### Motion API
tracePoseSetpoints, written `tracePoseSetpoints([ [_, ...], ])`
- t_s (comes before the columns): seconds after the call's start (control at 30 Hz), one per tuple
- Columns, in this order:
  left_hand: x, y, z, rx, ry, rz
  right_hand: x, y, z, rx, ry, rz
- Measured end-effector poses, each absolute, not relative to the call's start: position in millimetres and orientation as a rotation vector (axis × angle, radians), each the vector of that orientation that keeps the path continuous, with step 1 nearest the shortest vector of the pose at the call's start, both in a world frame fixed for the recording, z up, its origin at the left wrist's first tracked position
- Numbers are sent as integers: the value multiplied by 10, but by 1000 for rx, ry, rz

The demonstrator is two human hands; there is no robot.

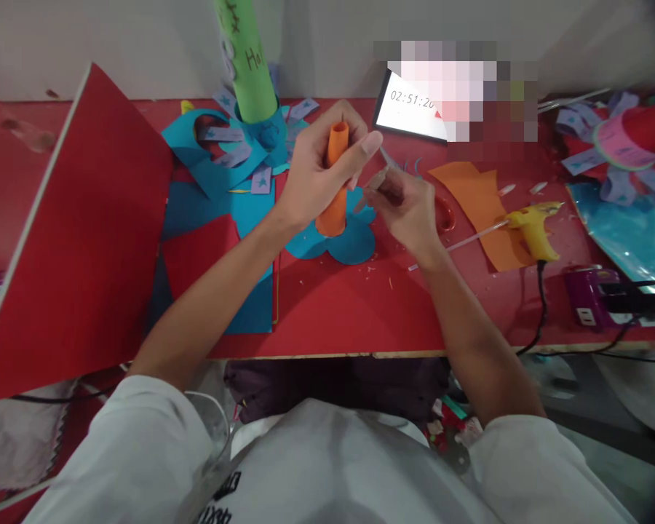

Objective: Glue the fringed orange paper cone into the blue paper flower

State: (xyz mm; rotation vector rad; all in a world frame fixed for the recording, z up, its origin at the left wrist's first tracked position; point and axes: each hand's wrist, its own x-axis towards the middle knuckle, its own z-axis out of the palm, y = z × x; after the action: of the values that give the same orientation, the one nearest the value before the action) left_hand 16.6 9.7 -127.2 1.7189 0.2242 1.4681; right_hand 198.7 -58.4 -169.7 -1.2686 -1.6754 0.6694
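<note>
Back from table edge (327,356) | left hand (312,173) gripping orange tube (332,212) | right hand (412,207) pinching scrap (378,179)

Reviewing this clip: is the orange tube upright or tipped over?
Upright: the orange tube stands on the blue flower shape, open end up, left hand around it.

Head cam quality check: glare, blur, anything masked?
Head view: pixelation masks part of the bright white rectangular screen; head view: glare streaks the glossy blue plastic sheet; head view: the top-right corner darkens; head view: the rolled orange tube in the left hand reads fairly clearly.
</note>
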Motion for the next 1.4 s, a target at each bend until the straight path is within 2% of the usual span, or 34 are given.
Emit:
tracePoseSetpoints([
  [0.13, 216, 149, -1340, 1679, 125, 1476, 1910, -595, -1718, -1249, -1691, 637],
  [0.4, 217, 65, -1341, 1632, 284, 1505, 1938, -634, -1707, -1231, -1760, 599],
  [0.8, 282, 73, -1377, 1701, 195, 1602, 2018, -691, -1659, -1140, -1830, 713],
  [1.0, 372, 67, -1310, 1712, 221, 1844, 2261, -627, -1546, -1083, -1404, 612],
  [1.2, 358, -63, -1135, 1574, 408, 1787, 2254, -650, -1507, -1073, -1389, 656],
  [1.4, 244, 49, -1234, 1671, 406, 1639, 2246, -673, -1598, -1131, -1578, 708],
])
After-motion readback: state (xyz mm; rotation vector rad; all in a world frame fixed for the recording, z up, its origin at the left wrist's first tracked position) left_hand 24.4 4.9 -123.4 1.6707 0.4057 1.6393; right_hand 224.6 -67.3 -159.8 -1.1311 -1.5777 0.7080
